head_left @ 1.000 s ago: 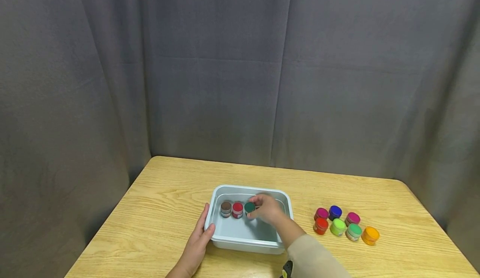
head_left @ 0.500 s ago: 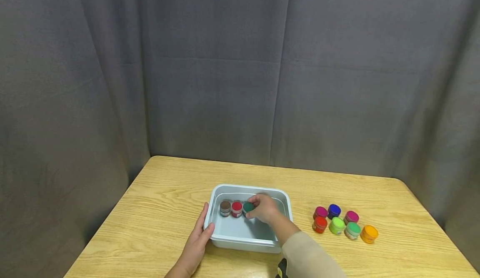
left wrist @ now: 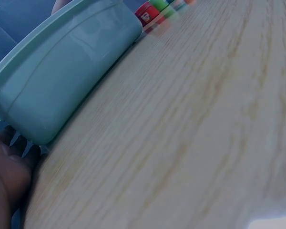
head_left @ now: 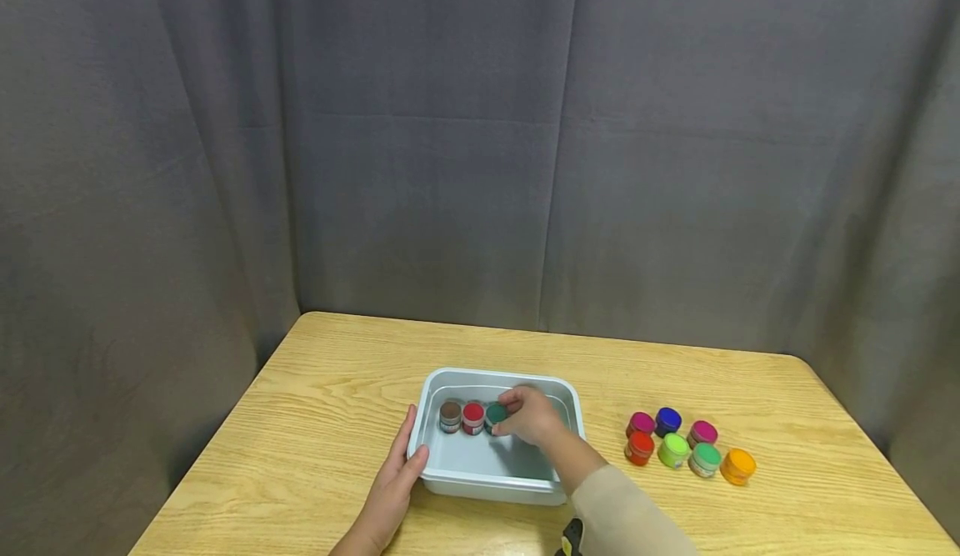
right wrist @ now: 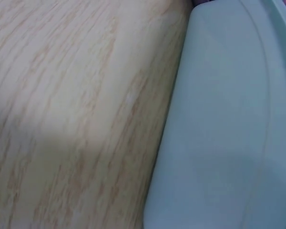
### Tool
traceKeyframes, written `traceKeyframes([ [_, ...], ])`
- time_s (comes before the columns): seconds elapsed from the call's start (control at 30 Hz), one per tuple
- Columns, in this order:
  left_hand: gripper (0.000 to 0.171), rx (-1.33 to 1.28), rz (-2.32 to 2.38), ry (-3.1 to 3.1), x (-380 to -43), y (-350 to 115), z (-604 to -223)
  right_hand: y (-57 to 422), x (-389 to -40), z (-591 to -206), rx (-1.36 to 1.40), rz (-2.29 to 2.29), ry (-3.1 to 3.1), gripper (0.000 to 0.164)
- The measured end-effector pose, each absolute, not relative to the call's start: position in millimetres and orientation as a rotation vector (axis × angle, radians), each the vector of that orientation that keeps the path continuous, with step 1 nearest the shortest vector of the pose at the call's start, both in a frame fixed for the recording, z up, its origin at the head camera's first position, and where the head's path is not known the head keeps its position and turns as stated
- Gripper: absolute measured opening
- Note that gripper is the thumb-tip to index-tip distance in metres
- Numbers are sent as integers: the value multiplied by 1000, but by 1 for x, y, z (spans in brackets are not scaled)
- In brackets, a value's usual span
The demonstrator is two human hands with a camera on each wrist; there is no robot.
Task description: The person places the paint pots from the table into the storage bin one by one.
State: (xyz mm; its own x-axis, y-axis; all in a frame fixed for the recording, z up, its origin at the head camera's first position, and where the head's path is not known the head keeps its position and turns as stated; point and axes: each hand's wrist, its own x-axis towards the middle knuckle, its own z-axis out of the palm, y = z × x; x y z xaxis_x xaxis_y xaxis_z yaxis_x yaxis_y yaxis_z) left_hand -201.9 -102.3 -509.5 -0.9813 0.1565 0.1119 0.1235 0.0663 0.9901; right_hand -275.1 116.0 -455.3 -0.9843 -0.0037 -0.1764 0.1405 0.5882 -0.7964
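Observation:
A pale grey-blue plastic tub [head_left: 491, 489] stands on the wooden table. Inside, a brown paint jar [head_left: 450, 417], a red paint jar [head_left: 473, 418] and a dark green paint jar [head_left: 495, 416] form a row toward the back left. My right hand [head_left: 534, 419] reaches into the tub and pinches the dark green jar between thumb and fingers, hiding its right side. My left hand [head_left: 388, 489] rests against the tub's front left corner, straight fingers along the outer left wall and thumb by the rim. In the left wrist view, fingers [left wrist: 19, 143] show beside the tub's end.
Right of the tub, several paint jars stand grouped on the table [head_left: 360, 356]: magenta, a blue jar [head_left: 668, 422], a bright red jar [head_left: 640, 448], lime, green and an orange jar [head_left: 738, 466]. A grey curtain [head_left: 450, 164] hangs behind the table.
The right hand stays on the dark green jar, which has settled slightly left, closer to the red one. The left hand keeps its place at the tub.

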Motion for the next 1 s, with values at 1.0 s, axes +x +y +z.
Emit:
traceKeyframes([
  [1.0, 62, 299, 2095, 2286, -203, -103, -511, 170, -245, -410, -10, -1510, 2679, 46],
])
